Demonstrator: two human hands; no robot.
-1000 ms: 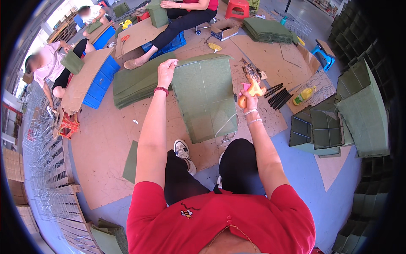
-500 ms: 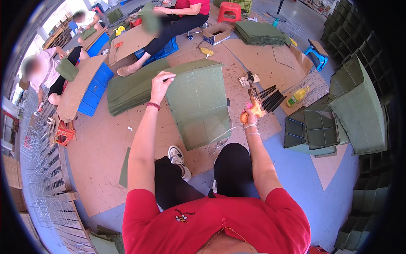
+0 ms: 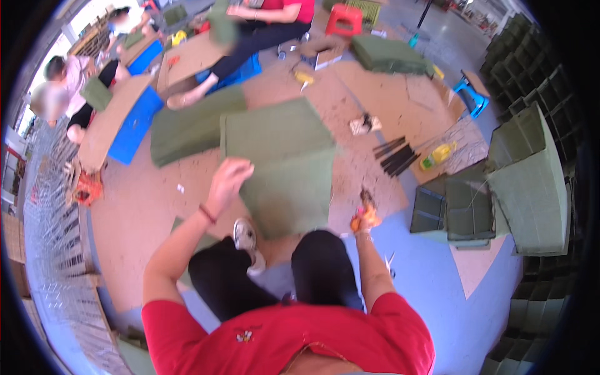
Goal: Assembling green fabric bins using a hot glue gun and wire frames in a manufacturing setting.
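An orange hot glue gun [image 3: 366, 216] with a darkened nozzle is in my right hand [image 3: 361, 226], low beside my right knee. In front of me stands a green fabric-covered piece [image 3: 284, 181], bent along a crease into an upper and a lower face. My left hand [image 3: 229, 183] hangs over its left edge, fingers curled together and blurred; whatever they may hold is too small to name. Black glue sticks [image 3: 397, 157] lie on the cardboard past the glue gun, near a small stained block [image 3: 365, 124].
Green panels [image 3: 195, 128] are stacked behind the piece, with another stack [image 3: 392, 55] farther back. Open green boxes [image 3: 465, 206] stand at right, near a yellow bottle [image 3: 439, 155]. Scissors [image 3: 390, 265] lie on the blue floor. Co-workers sit at cardboard-topped blue crates [image 3: 136, 128].
The green piece has turned and tipped, so its crease and upper face now show. My left hand came down toward me; my right hand drew the glue gun back from the stained block.
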